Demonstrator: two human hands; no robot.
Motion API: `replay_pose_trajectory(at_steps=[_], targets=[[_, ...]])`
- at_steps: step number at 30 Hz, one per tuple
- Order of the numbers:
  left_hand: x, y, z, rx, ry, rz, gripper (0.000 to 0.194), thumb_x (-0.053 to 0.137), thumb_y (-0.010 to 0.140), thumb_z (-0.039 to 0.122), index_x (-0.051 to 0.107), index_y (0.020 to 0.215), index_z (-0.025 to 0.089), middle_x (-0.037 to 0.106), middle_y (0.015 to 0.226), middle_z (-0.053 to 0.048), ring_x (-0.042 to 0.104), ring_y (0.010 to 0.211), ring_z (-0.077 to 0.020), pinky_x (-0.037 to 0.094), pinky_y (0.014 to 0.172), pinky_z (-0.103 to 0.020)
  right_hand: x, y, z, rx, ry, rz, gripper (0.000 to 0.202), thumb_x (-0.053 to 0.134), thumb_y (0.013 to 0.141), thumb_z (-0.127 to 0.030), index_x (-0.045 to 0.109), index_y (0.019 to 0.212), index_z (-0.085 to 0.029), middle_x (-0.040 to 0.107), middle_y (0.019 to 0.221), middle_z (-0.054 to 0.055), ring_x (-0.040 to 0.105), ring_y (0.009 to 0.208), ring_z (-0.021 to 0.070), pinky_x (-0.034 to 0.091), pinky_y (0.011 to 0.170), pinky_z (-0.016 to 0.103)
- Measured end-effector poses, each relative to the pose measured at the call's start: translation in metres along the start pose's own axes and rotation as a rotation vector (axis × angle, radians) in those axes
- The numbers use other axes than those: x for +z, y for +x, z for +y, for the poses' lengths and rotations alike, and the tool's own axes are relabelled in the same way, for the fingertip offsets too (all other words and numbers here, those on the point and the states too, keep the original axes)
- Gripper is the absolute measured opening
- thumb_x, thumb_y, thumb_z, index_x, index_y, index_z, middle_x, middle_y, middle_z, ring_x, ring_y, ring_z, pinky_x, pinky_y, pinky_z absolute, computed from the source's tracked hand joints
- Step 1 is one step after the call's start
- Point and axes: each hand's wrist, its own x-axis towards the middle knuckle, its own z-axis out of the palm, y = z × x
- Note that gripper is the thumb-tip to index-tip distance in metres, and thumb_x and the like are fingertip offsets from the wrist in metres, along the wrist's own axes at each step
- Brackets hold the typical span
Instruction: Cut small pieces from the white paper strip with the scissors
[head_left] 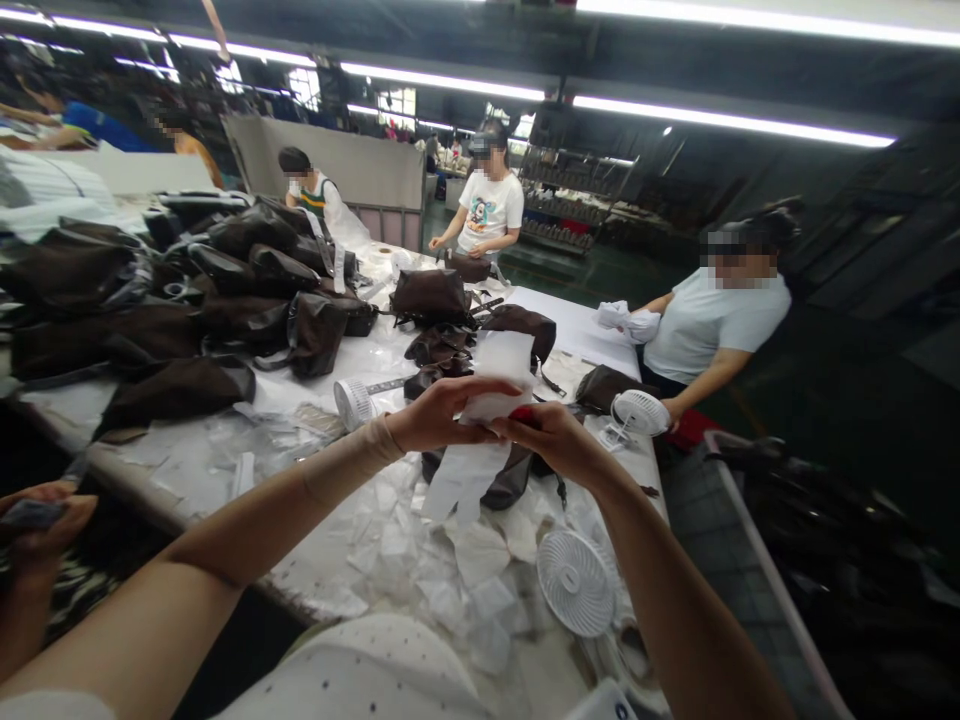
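Observation:
Above the table (pixel 315 540), both my hands are around white sheets (pixel 504 360). My left hand (pixel 457 408) is closed on them from the left, its fingers bent over and under the paper. From the right my right hand (pixel 544 430) pinches their edge, with a small red thing (pixel 521 412) at its fingertips. More white strips (pixel 465 480) hang below my hands. A dark brown bag (pixel 510 478) lies behind and beneath the strips, partly hidden by them.
Dark bags (pixel 247 250) are heaped at the left. White fans stand at the front (pixel 576 582), right (pixel 640 412) and centre left (pixel 355 404). Paper scraps litter the front. A large bin (pixel 765 570) is at the right. Several people stand around; another person's hands (pixel 45 520) are at far left.

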Motion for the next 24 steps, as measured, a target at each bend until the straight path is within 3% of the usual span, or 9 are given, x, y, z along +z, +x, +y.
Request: replay_pose_trajectory(at_steps=[10,14,19,22,24], targets=[[0.0,0.0,-0.003,0.053,0.078,-0.006,0.058,0.076,0.073,0.027,0.058,0.126,0.016,0.064,0.121,-0.013,0.061,0.113,-0.0254,0.049,0.099,-0.034,0.005,0.006,0.001,-0.061,-0.059,0.036,0.041,0.061,0.081,-0.049,0.053,0.057,-0.017,0.038,0.052,-0.004,0.031,0.051,0.009,0.024,0.047,0.025],[0.001,0.0,-0.004,0.044,0.071,-0.014,0.058,0.076,0.073,0.027,0.057,0.127,0.016,0.064,0.121,-0.014,0.06,0.113,-0.0261,0.049,0.098,-0.034,0.008,0.009,0.003,-0.062,-0.08,0.043,0.036,0.06,0.082,-0.047,0.06,0.064,-0.016,0.045,0.055,-0.002,0.037,0.054,0.0106,0.027,0.049,0.026],[0.001,-0.003,-0.004,0.0,0.021,-0.005,0.059,0.076,0.073,0.029,0.057,0.127,0.014,0.063,0.123,-0.016,0.06,0.114,-0.0264,0.049,0.097,-0.033,0.005,0.005,0.005,-0.045,-0.087,0.047,0.038,0.063,0.08,-0.048,0.055,0.061,-0.016,0.043,0.054,-0.003,0.036,0.053,0.0098,0.026,0.049,0.025],[-0.006,-0.007,-0.004,-0.038,-0.003,0.054,0.06,0.077,0.072,0.029,0.057,0.127,0.014,0.06,0.129,-0.017,0.059,0.116,-0.0272,0.051,0.092,-0.031,-0.001,-0.006,0.011,-0.002,0.029,0.039,0.038,0.07,0.073,-0.05,0.054,0.064,-0.016,0.044,0.056,-0.004,0.037,0.054,0.0096,0.029,0.05,0.024],[-0.011,-0.01,-0.005,-0.047,0.026,0.097,0.06,0.079,0.071,0.028,0.058,0.126,0.014,0.059,0.129,-0.017,0.058,0.117,-0.0272,0.052,0.091,-0.03,-0.001,-0.012,0.019,0.006,0.176,0.115,0.038,0.076,0.066,-0.049,0.059,0.074,-0.016,0.053,0.063,-0.002,0.044,0.057,0.0111,0.035,0.053,0.024]])
